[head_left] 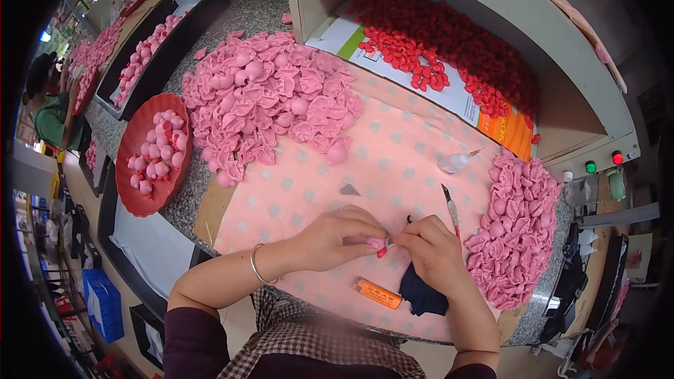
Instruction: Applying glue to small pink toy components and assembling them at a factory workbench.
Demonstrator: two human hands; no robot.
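Note:
My left hand (337,235) pinches a small pink rubber piece (375,243) with a red bit (382,253) at its tip. My right hand (432,249) meets it from the right, fingers closed on a thin tool touching that piece. Both hands rest over a pink dotted cloth (309,189). A large heap of pink pieces (267,98) lies beyond my left hand. A second pink heap (516,228) lies right of my right hand.
A red bowl (137,189) of pink balls sits at left. A pile of small red parts (449,42) fills an open box. A small glue bottle (455,162), a brush (451,210), an orange lighter (378,293) and a dark cloth (423,296) lie nearby. Another person (49,109) works far left.

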